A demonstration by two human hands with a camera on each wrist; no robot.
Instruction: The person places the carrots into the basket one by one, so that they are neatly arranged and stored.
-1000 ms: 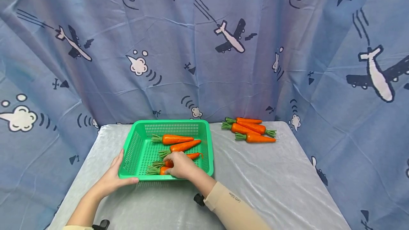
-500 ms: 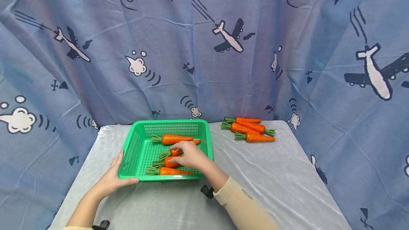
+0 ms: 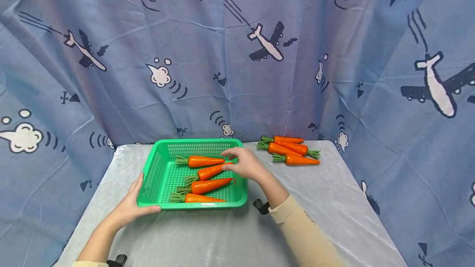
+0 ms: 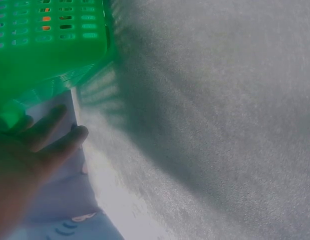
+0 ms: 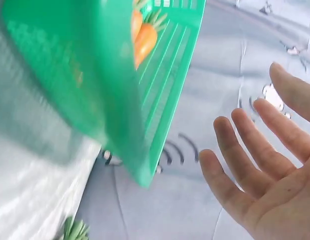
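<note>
Nearest, the green basket (image 3: 193,174) is steadied at its near-left corner by the left hand (image 3: 130,208), thumb curled over the rim and fingers tucked beneath, as the left wrist view confirms. Inside the basket four carrots (image 3: 202,173) are laid in a row, leafy ends to the left, tips to the right. Just beyond them, over the basket's far-right corner, the right hand (image 3: 245,163) is seen empty, its grip wide and the fingers spread and relaxed, which the right wrist view bears out. Farther still, on the far right of the tabletop (image 3: 297,213), a small pile of loose carrots (image 3: 289,149) is waiting, well apart from the basket.

The step in hand is judged to be the return reach between placements. For the next move, the hand would need to be carried right and far to the pile, and one carrot closed on.

A second ago the right hand was pressed low on the nearest carrots in the basket; now it is lifted clear and shifted toward the far-right corner, while the basket is kept where it was.
</note>
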